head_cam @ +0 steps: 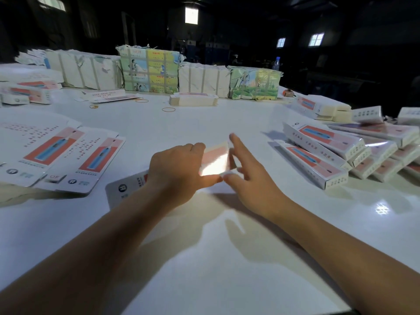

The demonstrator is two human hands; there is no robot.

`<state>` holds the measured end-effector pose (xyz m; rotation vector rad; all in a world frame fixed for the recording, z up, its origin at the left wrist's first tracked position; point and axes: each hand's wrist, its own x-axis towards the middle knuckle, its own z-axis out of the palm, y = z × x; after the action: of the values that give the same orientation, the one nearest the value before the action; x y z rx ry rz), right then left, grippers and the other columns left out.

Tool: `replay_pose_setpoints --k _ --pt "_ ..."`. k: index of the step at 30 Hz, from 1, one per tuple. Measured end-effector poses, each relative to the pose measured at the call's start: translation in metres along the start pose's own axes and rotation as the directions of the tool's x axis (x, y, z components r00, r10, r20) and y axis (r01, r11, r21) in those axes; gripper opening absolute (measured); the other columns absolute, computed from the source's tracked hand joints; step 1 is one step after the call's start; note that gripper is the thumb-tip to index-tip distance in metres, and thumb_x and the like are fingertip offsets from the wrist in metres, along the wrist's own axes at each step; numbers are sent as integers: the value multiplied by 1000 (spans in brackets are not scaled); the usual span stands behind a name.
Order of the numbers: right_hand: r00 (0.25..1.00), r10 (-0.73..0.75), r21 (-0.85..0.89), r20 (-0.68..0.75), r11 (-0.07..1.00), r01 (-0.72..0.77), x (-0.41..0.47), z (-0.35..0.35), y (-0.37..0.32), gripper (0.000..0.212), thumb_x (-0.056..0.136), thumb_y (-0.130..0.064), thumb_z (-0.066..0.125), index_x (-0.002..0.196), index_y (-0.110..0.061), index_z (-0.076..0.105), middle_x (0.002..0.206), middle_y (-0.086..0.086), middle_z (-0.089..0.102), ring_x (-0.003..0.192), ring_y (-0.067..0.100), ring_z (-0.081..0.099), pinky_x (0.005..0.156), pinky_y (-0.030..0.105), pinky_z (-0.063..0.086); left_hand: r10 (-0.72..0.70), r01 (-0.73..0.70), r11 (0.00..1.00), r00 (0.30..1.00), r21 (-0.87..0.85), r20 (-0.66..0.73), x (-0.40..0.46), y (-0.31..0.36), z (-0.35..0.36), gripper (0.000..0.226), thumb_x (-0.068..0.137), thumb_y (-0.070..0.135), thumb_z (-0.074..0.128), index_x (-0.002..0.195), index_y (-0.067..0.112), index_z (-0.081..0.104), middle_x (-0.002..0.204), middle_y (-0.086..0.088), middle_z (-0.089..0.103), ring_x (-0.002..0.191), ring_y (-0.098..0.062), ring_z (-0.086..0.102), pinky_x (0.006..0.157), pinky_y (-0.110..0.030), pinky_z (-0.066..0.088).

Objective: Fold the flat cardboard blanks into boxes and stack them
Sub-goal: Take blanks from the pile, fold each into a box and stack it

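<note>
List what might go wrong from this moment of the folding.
1. The pink-and-white cardboard blank is blurred and washed out by glare, so a crease could be misjudged.
2. Only the left hand seems to grip it; the right hand has straight fingers, so the blank may slip.
3. The heap of folded white-and-pink boxes at the right lies slanted and overlapping; adding another could make it slide.
</note>
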<state>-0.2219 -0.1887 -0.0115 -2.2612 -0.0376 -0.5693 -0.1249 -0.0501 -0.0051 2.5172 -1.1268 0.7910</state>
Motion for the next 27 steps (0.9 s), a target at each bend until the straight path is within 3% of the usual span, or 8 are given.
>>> replay_pose_setpoints --k 2,5,8,11,14,16,23,27 --pt "991 -134 -245 24 960 136 3 -3 1 80 84 -15 55 147 -29 8 156 -9 10 144 10 10 117 21 8 26 -25 999 998 -25 49 0 -3 2 66 69 76 48 113 27 52 101 7 63 92 -19 59 63 -26 35" --pt "954 -236 -520 184 800 298 5 -7 5 72 81 -15 63 145 -8 30 148 13 36 134 33 32 111 42 28 101 -91 986 992 -137 69 -4 -4 3 70 66 73 59 116 24 57 103 4 65 94 -22 60 73 -29 43" --pt "960 -211 -657 184 700 280 7 -13 11 68 87 -23 63 145 -4 33 139 16 46 122 34 42 98 46 37 249 -260 959 963 -110 -107 -2 -6 2 77 69 63 67 122 8 57 115 -11 63 103 -33 59 89 -38 43" --pt "982 -172 -717 -74 693 67 21 -47 16 56 89 -32 59 139 -14 42 128 9 54 111 29 46 86 42 41 279 -308 947 929 -90 -244 -1 -1 2 64 82 56 48 121 6 58 120 -14 60 109 -36 54 93 -48 41" --pt "895 -100 -611 -434 763 -211 41 -113 32 19 87 -28 57 102 -19 53 105 7 57 95 26 48 69 34 37 285 -299 921 954 -248 -93 -9 5 18 54 77 56 42 103 17 68 104 0 67 99 -19 54 79 -43 46" --pt "803 -9 -522 -595 765 -378 44 -159 50 23 88 -25 54 109 -16 58 115 9 52 103 26 49 80 34 40 267 -240 883 964 -404 11 -13 9 30 40 73 56 41 87 28 67 92 14 63 89 -9 48 73 -41 48" --pt "599 348 -396 -721 503 -769 9 -228 108 33 91 -29 45 119 -21 59 118 9 57 102 30 56 82 45 52 225 -156 923 961 -352 164 -8 11 41 44 74 62 28 85 34 60 89 18 53 87 0 40 67 -34 47" --pt "622 172 -436 -764 574 -694 17 -215 86 41 94 -31 48 132 -18 49 137 8 43 126 29 36 100 46 39 228 -163 930 959 -329 170 -8 16 35 47 73 62 25 86 35 60 91 18 54 89 -3 43 66 -33 46"
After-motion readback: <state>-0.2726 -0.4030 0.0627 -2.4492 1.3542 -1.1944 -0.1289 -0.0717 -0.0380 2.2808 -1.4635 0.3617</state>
